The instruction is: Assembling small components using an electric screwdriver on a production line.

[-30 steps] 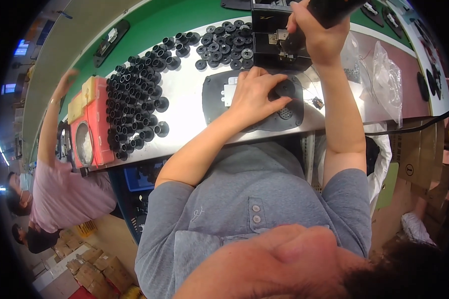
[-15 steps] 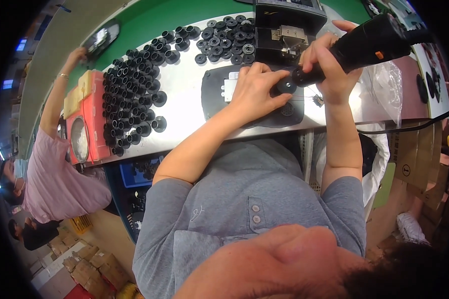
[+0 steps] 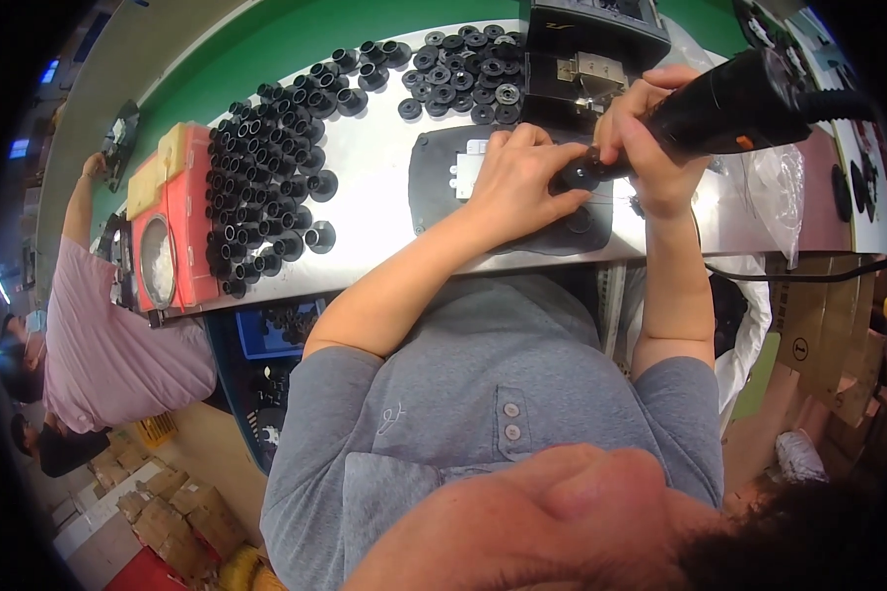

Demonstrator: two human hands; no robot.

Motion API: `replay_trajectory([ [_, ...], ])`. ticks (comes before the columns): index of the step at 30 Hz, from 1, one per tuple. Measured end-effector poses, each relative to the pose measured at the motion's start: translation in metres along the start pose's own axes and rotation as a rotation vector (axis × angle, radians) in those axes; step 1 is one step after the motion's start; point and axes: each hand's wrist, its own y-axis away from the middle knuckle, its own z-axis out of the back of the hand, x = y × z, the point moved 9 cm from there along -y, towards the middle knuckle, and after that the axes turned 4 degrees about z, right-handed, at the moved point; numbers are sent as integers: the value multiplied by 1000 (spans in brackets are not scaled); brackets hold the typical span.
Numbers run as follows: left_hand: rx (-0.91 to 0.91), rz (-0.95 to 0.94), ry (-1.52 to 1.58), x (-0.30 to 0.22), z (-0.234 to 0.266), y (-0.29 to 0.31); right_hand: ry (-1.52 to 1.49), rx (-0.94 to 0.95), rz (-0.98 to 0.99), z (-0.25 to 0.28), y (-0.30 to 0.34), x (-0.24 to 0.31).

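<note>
My right hand point(image 3: 657, 153) is wrapped round a thick black electric screwdriver point(image 3: 719, 113) with an orange switch and a ribbed cord. Its narrow nose points left and meets a small round black plastic part point(image 3: 563, 180). That part is pinched between the thumb and fingers of my left hand point(image 3: 518, 179); the screwdriver's tip is hidden where they meet. Beneath my left hand lies a dark rounded plate point(image 3: 432, 202). A small white block point(image 3: 466, 175) rests on it, partly covered by the hand.
Rows of black flanged tubes point(image 3: 276, 163) stand left on the metal table point(image 3: 370, 163). Black discs point(image 3: 463, 74) lie beyond the plate, beside a black box with metal fittings point(image 3: 593, 74). A pink bin point(image 3: 195, 266) is farther left, near a co-worker point(image 3: 118, 335). Clear plastic bag point(image 3: 774, 197) at right.
The screwdriver's nose has closed up to the round part, whose face was visible before. The co-worker's arm at the left has shifted away with a dark object.
</note>
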Motion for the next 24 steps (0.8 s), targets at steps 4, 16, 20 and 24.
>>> replay_trajectory([
  [4, -7, -2, 5, -2, 4, 1, -59, 43, -5, -4, 2, -6],
  [16, -24, 4, 11, -5, 2, 3, -8, 77, -55, -12, -4, 1],
  [20, -132, -176, -56, -24, 21, 5, -183, -88, 218, 17, -36, 36],
  [24, -351, 93, -249, 70, 107, 14, -126, -245, 281, 53, -54, 24],
])
